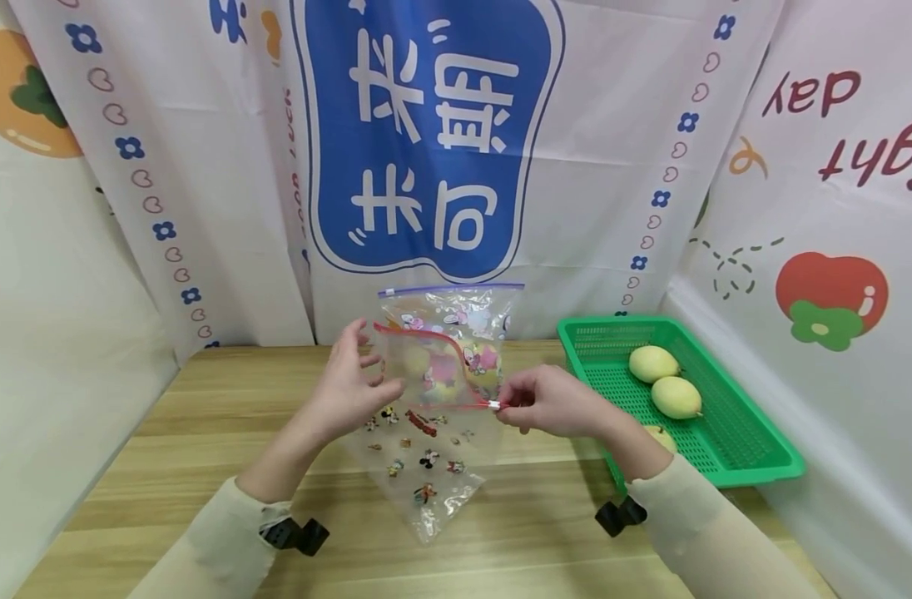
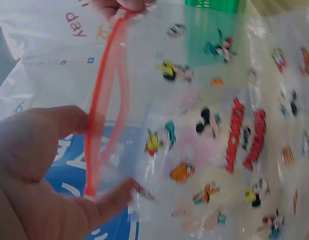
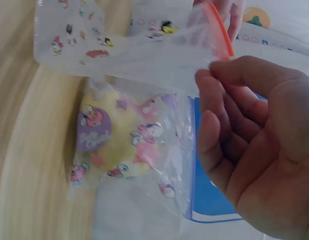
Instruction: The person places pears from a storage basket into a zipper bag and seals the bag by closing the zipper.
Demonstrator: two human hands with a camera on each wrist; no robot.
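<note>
A clear zip bag with cartoon prints (image 1: 428,459) hangs over the wooden table, its red zip edge (image 2: 100,115) parted into a loop. My right hand (image 1: 553,403) pinches the corner of that edge, at the white slider (image 1: 493,404). My left hand (image 1: 349,389) is at the other end of the mouth, thumb and fingers spread apart and touching the bag's edge. Behind it stands a second printed bag (image 3: 167,192) with a purple zip (image 1: 456,288), holding yellowish round fruit (image 3: 119,150); the first bag partly covers it in the head view.
On the right, a green plastic basket (image 1: 755,441) holds several pale yellow pears (image 1: 676,398); my right forearm partly covers one. A printed white cloth (image 1: 231,208) hangs behind the wooden table (image 1: 224,399) and along both sides.
</note>
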